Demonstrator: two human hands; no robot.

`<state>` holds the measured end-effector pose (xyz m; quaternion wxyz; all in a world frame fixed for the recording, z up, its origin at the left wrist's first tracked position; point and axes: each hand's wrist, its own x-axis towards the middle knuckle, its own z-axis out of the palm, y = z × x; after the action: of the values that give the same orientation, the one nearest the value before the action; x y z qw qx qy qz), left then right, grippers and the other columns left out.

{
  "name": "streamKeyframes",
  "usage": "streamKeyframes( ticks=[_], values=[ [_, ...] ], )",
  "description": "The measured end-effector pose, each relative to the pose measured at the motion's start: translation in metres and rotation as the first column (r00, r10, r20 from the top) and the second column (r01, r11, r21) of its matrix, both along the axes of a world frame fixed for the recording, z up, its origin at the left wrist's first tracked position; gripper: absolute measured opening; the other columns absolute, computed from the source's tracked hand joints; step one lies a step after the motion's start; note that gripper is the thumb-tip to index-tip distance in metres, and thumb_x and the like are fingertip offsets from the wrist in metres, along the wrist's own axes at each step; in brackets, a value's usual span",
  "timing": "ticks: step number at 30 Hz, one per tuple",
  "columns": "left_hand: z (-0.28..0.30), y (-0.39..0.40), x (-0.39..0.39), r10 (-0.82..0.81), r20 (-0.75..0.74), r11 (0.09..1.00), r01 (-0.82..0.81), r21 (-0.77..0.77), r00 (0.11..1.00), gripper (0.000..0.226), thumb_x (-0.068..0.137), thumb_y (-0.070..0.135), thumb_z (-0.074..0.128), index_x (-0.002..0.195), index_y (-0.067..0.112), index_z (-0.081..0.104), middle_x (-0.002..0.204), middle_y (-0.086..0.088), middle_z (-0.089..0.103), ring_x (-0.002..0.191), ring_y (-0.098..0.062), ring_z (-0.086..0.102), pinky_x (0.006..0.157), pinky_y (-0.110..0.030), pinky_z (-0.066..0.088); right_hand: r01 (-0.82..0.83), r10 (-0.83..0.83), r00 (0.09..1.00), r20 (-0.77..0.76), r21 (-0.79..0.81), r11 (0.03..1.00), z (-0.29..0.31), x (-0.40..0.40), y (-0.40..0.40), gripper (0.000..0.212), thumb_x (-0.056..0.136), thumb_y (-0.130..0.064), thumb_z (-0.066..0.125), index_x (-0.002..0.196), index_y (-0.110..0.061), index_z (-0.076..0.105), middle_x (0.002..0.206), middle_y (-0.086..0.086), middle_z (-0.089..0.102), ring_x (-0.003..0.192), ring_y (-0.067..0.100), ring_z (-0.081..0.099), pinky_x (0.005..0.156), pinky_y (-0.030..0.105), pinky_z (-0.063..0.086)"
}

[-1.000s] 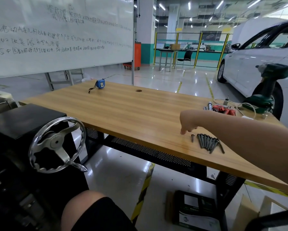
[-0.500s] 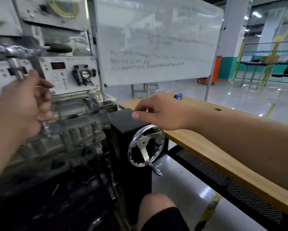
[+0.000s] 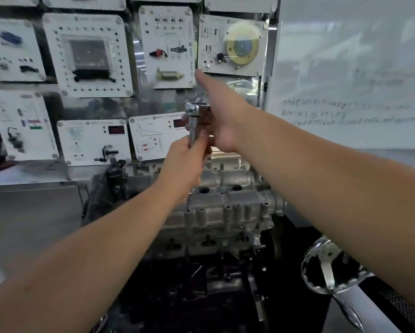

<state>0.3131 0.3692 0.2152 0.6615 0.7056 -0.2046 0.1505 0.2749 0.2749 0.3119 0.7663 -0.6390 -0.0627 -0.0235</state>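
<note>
The left hand [image 3: 184,162] grips the upright socket wrench [image 3: 193,126] above the engine's [image 3: 225,210] top edge. The right hand [image 3: 223,121] meets its head, forefinger straight, grip unclear. Likely seating the tool; next, lower its tip squarely onto a bolt.

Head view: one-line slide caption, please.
Left hand grips a chrome ratchet wrench upright above the grey cast-metal engine block; right hand at its head, forefinger extended.
</note>
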Motion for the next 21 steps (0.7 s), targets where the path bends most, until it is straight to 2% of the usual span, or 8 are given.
streamKeyframes(
  ticks=[1,3,5,9,11,13,17,21],
  values=[
    [0.001,-0.002,0.003,0.039,0.039,0.998,-0.041,0.055,0.998,0.044,0.092,0.06,0.047,0.061,0.031,0.057,0.052,0.009,0.049,0.043,-0.012,0.038,0.052,-0.032,0.031,0.025,-0.026,1.0,0.004,0.027,0.999,0.005,0.004,0.004,0.036,0.096,-0.048,0.064,0.106,-0.014,0.062,0.097,0.011,0.064,0.078,0.025,0.061,0.077,0.034,0.055],
    [0.004,-0.007,0.007,0.04,0.106,0.991,-0.053,0.12,0.994,0.037,0.097,0.052,0.045,0.069,0.028,0.051,0.052,0.01,0.047,0.049,-0.014,0.038,0.059,-0.038,0.033,0.096,-0.097,0.994,0.043,0.023,0.995,0.013,0.009,0.007,0.014,0.1,-0.02,0.06,0.094,-0.007,0.062,0.085,0.011,0.063,0.059,0.02,0.061,0.057,0.025,0.053],
    [0.007,-0.015,0.012,-0.031,0.131,0.99,0.012,0.144,0.991,0.031,0.101,0.041,0.045,0.076,0.023,0.046,0.054,0.01,0.045,0.051,-0.013,0.037,0.059,-0.04,0.034,0.158,-0.159,0.987,0.037,0.014,0.987,0.019,0.015,0.005,0.015,0.1,-0.005,0.048,0.089,-0.007,0.058,0.069,0.008,0.057,0.041,0.016,0.054,0.046,0.021,0.045],
    [0.008,-0.02,0.027,-0.093,0.121,0.93,0.043,0.365,0.988,0.031,0.108,0.048,0.038,0.096,0.026,0.055,0.068,0.011,0.064,0.058,-0.003,0.057,0.067,-0.027,0.046,0.177,-0.176,0.984,-0.024,0.065,0.982,0.03,0.028,-0.01,0.021,0.102,-0.009,0.042,0.083,-0.01,0.052,0.059,0.005,0.051,0.031,0.015,0.044,0.041,0.019,0.04],
    [-0.001,-0.02,0.038,-0.116,0.101,0.818,0.037,0.574,0.988,0.036,0.108,0.053,0.032,0.101,0.03,0.058,0.082,0.01,0.069,0.072,0.0,0.064,0.07,-0.024,0.042,0.202,-0.196,0.979,-0.064,0.123,0.972,0.032,0.037,-0.02,0.023,0.102,-0.014,0.043,0.082,-0.01,0.053,0.049,0.003,0.051,0.031,0.015,0.044,0.047,0.021,0.044],
    [-0.014,-0.021,0.048,-0.101,0.115,0.68,-0.016,0.733,0.988,0.043,0.107,0.056,0.028,0.102,0.029,0.061,0.092,0.009,0.067,0.08,0.002,0.06,0.067,-0.021,0.037,0.226,-0.21,0.973,-0.1,0.187,0.956,0.032,0.047,-0.029,0.023,0.102,-0.015,0.043,0.083,-0.01,0.054,0.041,0.002,0.051,0.032,0.015,0.046,0.049,0.023,0.048],
    [-0.032,-0.02,0.068,-0.066,0.104,0.6,-0.044,0.799,0.992,0.046,0.107,0.058,0.026,0.099,0.028,0.06,0.095,0.004,0.068,0.087,-0.005,0.062,0.071,-0.027,0.041,0.266,-0.231,0.96,-0.157,0.264,0.927,0.024,0.07,-0.038,0.021,0.1,-0.013,0.043,0.084,-0.009,0.055,0.041,0.002,0.051,0.032,0.015,0.046,0.049,0.022,0.049],
    [-0.038,-0.021,0.081,-0.086,0.181,0.523,-0.11,0.845,0.98,0.047,0.109,0.053,0.026,0.095,0.024,0.06,0.091,0.004,0.065,0.087,-0.009,0.06,0.078,-0.036,0.04,0.277,-0.229,0.953,-0.198,0.272,0.921,0.015,0.089,-0.038,0.022,0.098,-0.01,0.041,0.08,-0.009,0.054,0.042,0.003,0.052,0.03,0.015,0.044,0.048,0.02,0.048]
  ],
)
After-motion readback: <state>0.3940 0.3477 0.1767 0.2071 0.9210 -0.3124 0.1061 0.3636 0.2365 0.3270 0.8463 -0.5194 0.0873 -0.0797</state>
